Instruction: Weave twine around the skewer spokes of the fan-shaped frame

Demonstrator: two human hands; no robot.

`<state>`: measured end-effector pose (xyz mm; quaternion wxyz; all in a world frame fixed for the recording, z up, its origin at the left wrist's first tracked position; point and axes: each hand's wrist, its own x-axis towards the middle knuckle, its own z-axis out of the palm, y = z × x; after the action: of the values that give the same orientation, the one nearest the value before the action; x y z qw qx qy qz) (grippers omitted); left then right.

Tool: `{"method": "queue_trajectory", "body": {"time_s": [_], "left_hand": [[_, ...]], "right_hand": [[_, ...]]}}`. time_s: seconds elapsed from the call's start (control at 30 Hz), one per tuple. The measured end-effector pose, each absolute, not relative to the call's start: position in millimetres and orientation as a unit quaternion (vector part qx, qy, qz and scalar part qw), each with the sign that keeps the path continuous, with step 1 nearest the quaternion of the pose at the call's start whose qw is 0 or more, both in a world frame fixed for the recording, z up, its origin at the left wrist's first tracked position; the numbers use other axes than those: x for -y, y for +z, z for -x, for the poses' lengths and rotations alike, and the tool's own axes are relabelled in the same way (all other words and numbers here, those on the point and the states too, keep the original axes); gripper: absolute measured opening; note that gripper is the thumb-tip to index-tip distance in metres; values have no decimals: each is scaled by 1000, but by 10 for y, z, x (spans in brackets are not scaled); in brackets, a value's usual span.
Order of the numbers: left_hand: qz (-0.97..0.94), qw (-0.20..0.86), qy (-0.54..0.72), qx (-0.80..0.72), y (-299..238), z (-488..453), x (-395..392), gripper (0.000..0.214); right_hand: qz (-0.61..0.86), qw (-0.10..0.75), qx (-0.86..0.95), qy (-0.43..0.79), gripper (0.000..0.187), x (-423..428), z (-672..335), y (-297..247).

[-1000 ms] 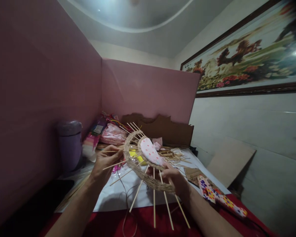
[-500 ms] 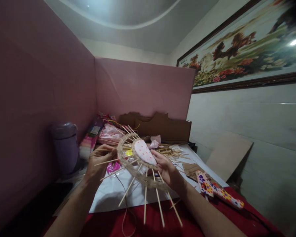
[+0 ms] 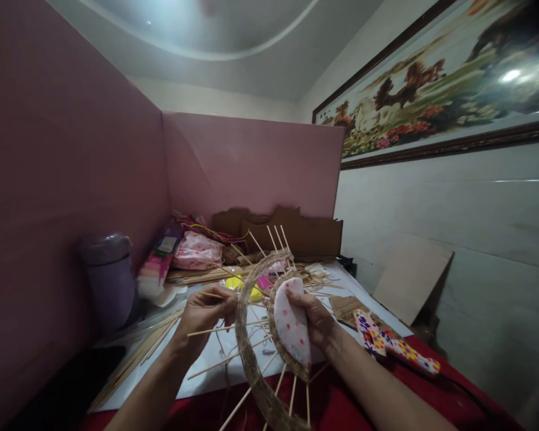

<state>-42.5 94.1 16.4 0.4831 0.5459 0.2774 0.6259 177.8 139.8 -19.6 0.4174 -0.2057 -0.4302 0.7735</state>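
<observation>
A half-round craft frame of thin wooden sticks, bound by a curved band of brown twine, is held up over the table. At its centre sits a half-circle pad of white cloth with pink dots, edged in twine. My right hand grips this pad, thumb on its front face; the other fingers are hidden behind. My left hand is closed at the outer left edge of the band, pinching around a stick or the twine there; which one I cannot make out. A loose strand of twine hangs below.
A flowered glue gun lies at right on cardboard. Long thin sticks lie at left near a purple bin. Pink dotted cloth, yellow packets and torn cardboard are at the back.
The stick frame has turned more upright and shifted right and nearer, its pad now facing me. Both hands have moved with it, and the camera view has shifted slightly.
</observation>
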Motion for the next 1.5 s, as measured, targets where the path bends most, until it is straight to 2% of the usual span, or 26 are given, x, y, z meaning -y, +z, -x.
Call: {"method": "queue_trajectory", "body": {"time_s": [0.13,0.23,0.53,0.77,1.13,1.3,1.4,1.5], "left_hand": [[-576,480,594,-293,170,451,-947,16],[-573,494,577,-308,183,454,-937,17],[-580,477,557,-355,238,389,-877,18],[-653,402,532,-358,234,448,-917,29],[-632,352,555,-410,229,518,-994,30],[-581,452,519,-434,259,596,-956,33],[-537,544,487,-423,267,700,-949,31],[-511,591,477,-403,258,777,-958,26]], "right_hand": [[224,457,363,781,12,-1348,-1781,-124],[226,452,345,791,10,-1303,-1779,-74],[198,425,371,802,18,-1221,-1775,-24],[216,423,367,799,23,-1228,-1791,-30],[214,343,375,834,32,-1192,-1826,14],[215,318,373,845,37,-1220,-1822,-5],[227,310,383,840,35,-1226,-1827,-8],[235,314,395,831,36,-1243,-1834,-1]]}}
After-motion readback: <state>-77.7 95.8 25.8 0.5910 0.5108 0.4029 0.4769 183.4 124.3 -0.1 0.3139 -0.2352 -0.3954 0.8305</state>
